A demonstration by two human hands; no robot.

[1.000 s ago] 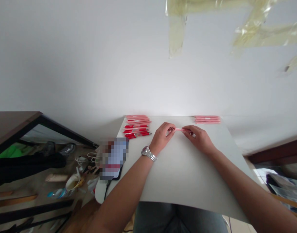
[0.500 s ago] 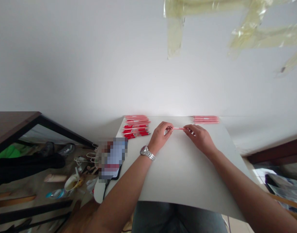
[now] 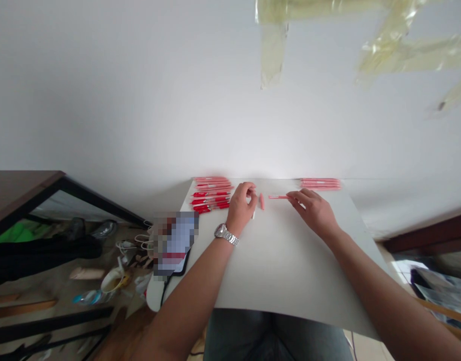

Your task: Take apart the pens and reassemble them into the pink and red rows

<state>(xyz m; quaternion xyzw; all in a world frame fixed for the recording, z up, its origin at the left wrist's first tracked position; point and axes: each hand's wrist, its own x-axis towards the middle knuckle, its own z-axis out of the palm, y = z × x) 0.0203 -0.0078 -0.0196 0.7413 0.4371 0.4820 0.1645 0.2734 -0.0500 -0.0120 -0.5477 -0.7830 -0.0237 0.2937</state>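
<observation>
My right hand (image 3: pixel 309 204) pinches the right end of a pink pen (image 3: pixel 278 197), which points left over the white table (image 3: pixel 283 250). Just beyond the pen's left end, a short pink piece like a pen cap (image 3: pixel 262 201) stands apart from both hands. My left hand (image 3: pixel 244 201), a metal watch on its wrist, is beside that piece with fingers curled and the thumb apart. Nothing shows between its fingers. A small white bit (image 3: pixel 253 215) peeks out beside the left hand; its kind is unclear.
Pink and red pens (image 3: pixel 211 193) lie in a row at the back left, near the left hand. Several pink pens (image 3: pixel 320 184) lie at the back right, against the wall (image 3: pixel 177 100). A blurred-out phone (image 3: pixel 175 243) with a cable rests at the left edge.
Before, both hands held the pink pen between them. Now the left hand has moved left, off the pen, and the short pink piece shows separately. The right hand still holds the pen.
</observation>
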